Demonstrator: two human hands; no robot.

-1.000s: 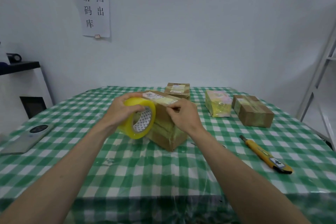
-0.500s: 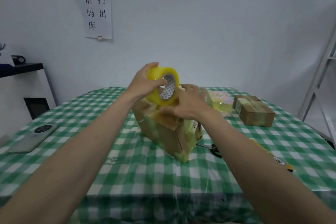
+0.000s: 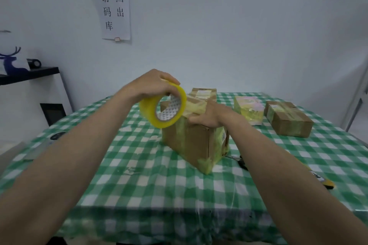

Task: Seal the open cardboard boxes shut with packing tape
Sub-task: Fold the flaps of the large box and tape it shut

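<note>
With the left hand (image 3: 153, 85) gripping the tape roll (image 3: 163, 110) and the right hand (image 3: 209, 117) seemingly flat on the tilted box (image 3: 191, 141), the strip may wrinkle.

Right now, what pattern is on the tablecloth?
Green and white checks on the tablecloth, clearest in the head view.

My tape roll (image 3: 162, 110) looks glossy yellow plastic; the box (image 3: 196, 143) is matt brown cardboard banded with shiny tape; the surface (image 3: 139, 175) wears slick checked cloth.
</note>
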